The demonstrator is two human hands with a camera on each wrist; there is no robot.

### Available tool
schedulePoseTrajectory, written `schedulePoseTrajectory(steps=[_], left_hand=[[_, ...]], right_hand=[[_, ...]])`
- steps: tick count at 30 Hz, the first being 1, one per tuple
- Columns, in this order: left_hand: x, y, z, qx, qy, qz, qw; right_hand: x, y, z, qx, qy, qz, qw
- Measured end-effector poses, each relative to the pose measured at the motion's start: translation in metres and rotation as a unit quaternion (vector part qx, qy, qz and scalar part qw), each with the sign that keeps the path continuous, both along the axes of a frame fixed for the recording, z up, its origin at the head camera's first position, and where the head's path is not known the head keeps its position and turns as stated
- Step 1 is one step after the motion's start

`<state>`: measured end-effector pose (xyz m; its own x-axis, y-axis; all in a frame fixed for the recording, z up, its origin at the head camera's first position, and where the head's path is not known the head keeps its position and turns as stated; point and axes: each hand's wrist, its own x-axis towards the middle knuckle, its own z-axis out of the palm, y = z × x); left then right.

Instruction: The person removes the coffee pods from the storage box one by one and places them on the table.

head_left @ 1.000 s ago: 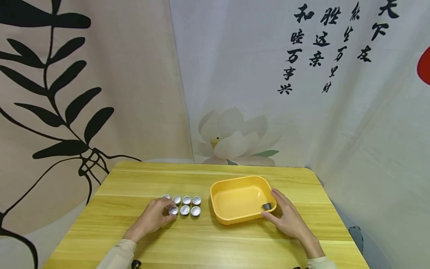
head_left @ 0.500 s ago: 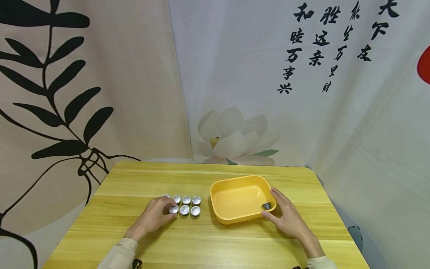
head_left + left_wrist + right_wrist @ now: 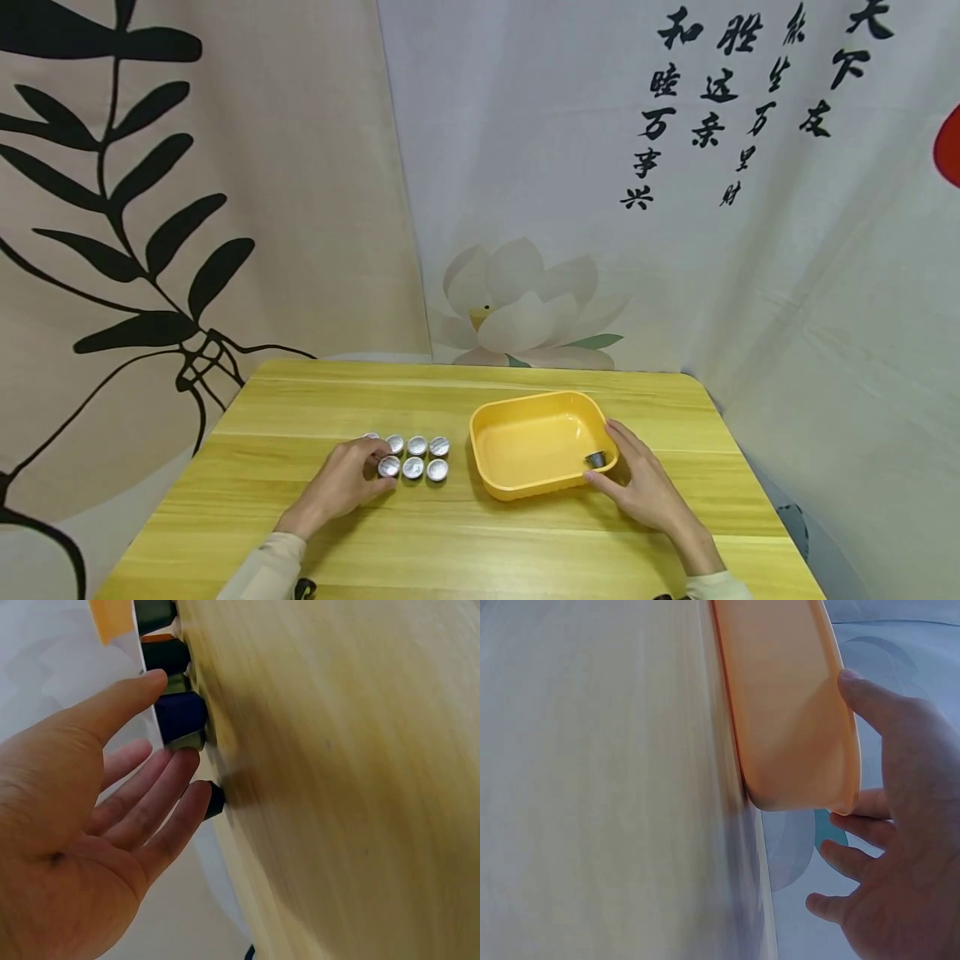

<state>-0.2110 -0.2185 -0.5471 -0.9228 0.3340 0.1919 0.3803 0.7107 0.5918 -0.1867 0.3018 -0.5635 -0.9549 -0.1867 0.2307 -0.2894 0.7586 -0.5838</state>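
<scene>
Several coffee capsules stand foil side up on the table in two short rows in the head view. My left hand [image 3: 347, 485] pinches the nearest-row leftmost capsule [image 3: 389, 467] between thumb and index finger. In the left wrist view this capsule [image 3: 181, 716] has a dark blue body, and the remaining fingers extend loosely beyond it. My right hand [image 3: 636, 485] holds the right end of a yellow plastic tray [image 3: 517, 492], thumb at the near rim and fingers round the corner. A dark capsule [image 3: 596, 459] lies on its side in the tray's right corner.
The capsules beside the held one stand close together, among them a near-row capsule [image 3: 437, 470] and a far-row capsule [image 3: 439, 447]. The wooden table [image 3: 480, 550] ends at a back edge before a printed cloth wall [image 3: 337, 208].
The capsule in my left hand has shifted very slightly away from me and to the right, into line with its row. The right hand and the tray stay in place.
</scene>
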Motion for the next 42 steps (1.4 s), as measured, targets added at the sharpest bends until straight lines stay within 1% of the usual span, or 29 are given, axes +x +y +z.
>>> schedulePoseTrajectory(steps=[4, 9, 12, 14, 19, 21, 23, 26, 30, 33, 35, 39, 42], left_hand=[[0.003, 0.000, 0.004, -0.011, 0.007, 0.016, 0.9998], [0.007, 0.000, 0.013, -0.019, 0.012, 0.031, 0.9993], [0.006, 0.003, 0.019, -0.016, 0.027, 0.032, 0.9990], [0.005, 0.006, 0.024, -0.010, 0.042, 0.025, 0.9988], [-0.001, 0.019, 0.036, -0.003, 0.080, -0.004, 0.9968], [-0.002, 0.026, 0.041, -0.005, 0.092, -0.017, 0.9956], [-0.004, 0.033, 0.046, -0.004, 0.096, -0.029, 0.9949], [-0.008, 0.046, 0.051, 0.001, 0.090, -0.048, 0.9948], [-0.014, 0.063, 0.056, 0.000, 0.092, -0.075, 0.9929], [-0.020, 0.077, 0.060, -0.002, 0.102, -0.104, 0.9894], [-0.024, 0.086, 0.064, 0.004, 0.101, -0.127, 0.9867], [-0.030, 0.107, 0.072, 0.015, 0.090, -0.168, 0.9815], [-0.036, 0.125, 0.077, 0.011, 0.086, -0.195, 0.9770]], right_hand=[[0.001, 0.000, 0.000, -0.001, -0.001, 0.000, 1.0000], [0.001, -0.001, 0.000, -0.003, 0.000, 0.002, 1.0000], [0.000, -0.001, 0.000, -0.003, 0.002, 0.002, 1.0000], [0.000, 0.000, 0.000, -0.003, 0.003, 0.002, 1.0000], [-0.001, 0.000, -0.001, -0.004, 0.002, 0.002, 1.0000], [-0.001, 0.000, -0.001, -0.003, 0.002, 0.002, 1.0000], [-0.001, 0.000, -0.001, -0.002, 0.003, 0.002, 1.0000], [-0.001, 0.000, -0.001, 0.000, 0.003, 0.001, 1.0000], [0.000, 0.000, -0.001, 0.000, 0.003, 0.000, 1.0000], [0.000, 0.000, -0.001, 0.000, 0.004, 0.000, 1.0000], [0.000, 0.000, 0.000, 0.001, 0.004, -0.001, 1.0000], [0.000, 0.000, 0.000, 0.002, 0.003, 0.002, 1.0000], [0.000, -0.001, 0.000, 0.001, 0.003, 0.001, 1.0000]])
